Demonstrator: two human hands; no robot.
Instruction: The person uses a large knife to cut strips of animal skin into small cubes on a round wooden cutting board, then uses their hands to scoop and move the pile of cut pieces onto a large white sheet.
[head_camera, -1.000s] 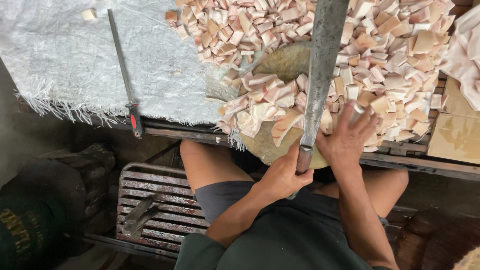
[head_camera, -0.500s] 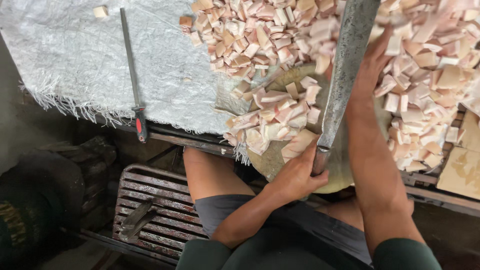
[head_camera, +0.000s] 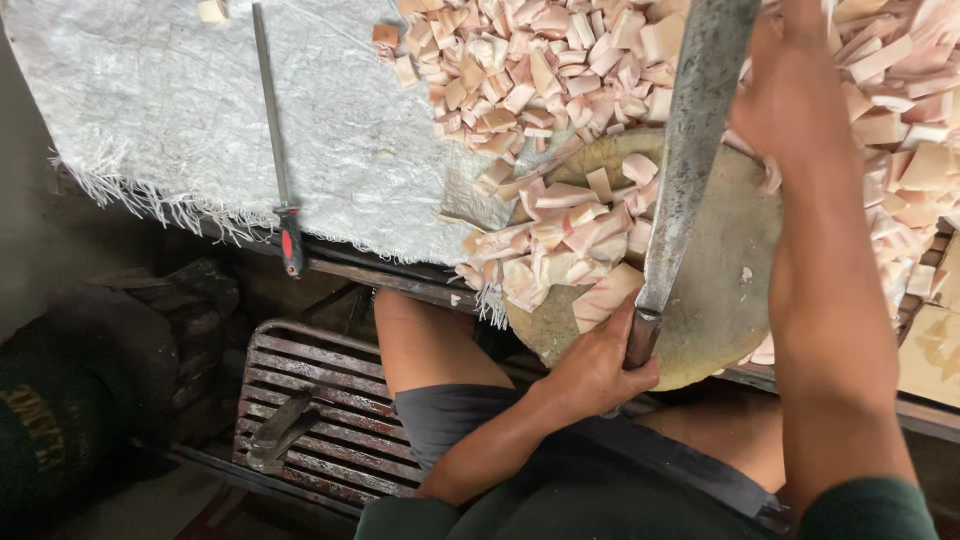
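A round wooden chopping block (head_camera: 720, 290) carries pale pink cut pieces (head_camera: 560, 240) beside the long grey blade (head_camera: 690, 150). The left hand (head_camera: 595, 365) is wrapped tight around the blade's handle; the right hand (head_camera: 790, 90) lies flat-fingered on the heap beyond.

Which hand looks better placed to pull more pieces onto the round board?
Probably the right hand: it rests empty on the pile of pieces, while the left hand grips the knife.

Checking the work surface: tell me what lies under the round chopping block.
The round chopping block rests on the white woven sheet, its near edge overhanging the person's lap. Pink meat pieces and the cleaver blade cover its top; whatever supports it beneath is hidden.
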